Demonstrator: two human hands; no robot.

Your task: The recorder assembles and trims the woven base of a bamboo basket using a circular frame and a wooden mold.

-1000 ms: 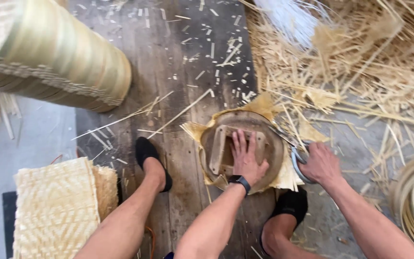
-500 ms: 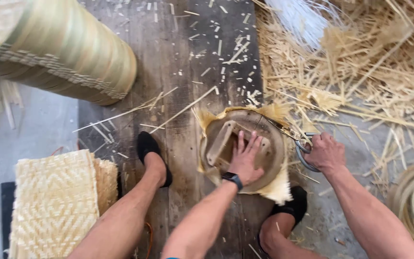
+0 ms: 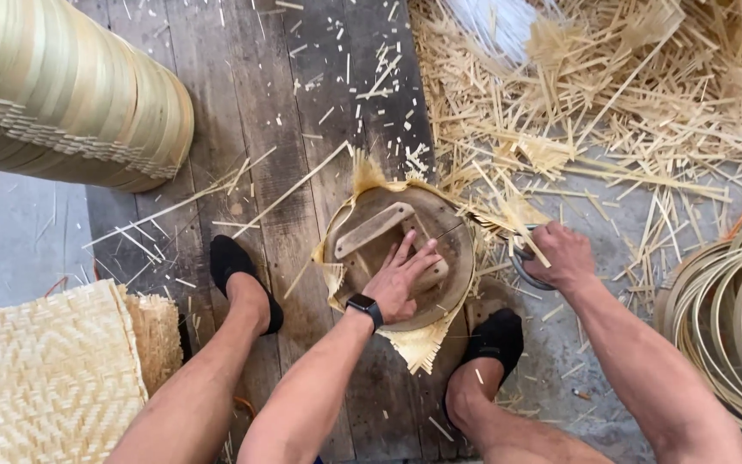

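Note:
My left hand (image 3: 403, 280), with a dark watch on the wrist, presses flat on a round wooden disc (image 3: 362, 258) with two wooden bars across it. Under the disc lies a woven bamboo mat (image 3: 421, 344) whose frayed edges stick out all round. My right hand (image 3: 560, 255) is at the disc's right edge, closed around the metal handles of shears (image 3: 521, 271) that meet the mat's edge. Both my legs, in black socks, flank the disc on the plank floor.
A tall stack of bamboo hoops (image 3: 62, 94) lies at upper left. Woven square mats (image 3: 57, 374) are piled at lower left. Bamboo offcuts (image 3: 611, 103) cover the floor at upper right. Coiled bamboo strips (image 3: 732, 318) lie at the right edge.
The view has shifted a little. My left hand stays pressed on the disc, and my right hand with the shears has moved slightly along the mat's right edge.

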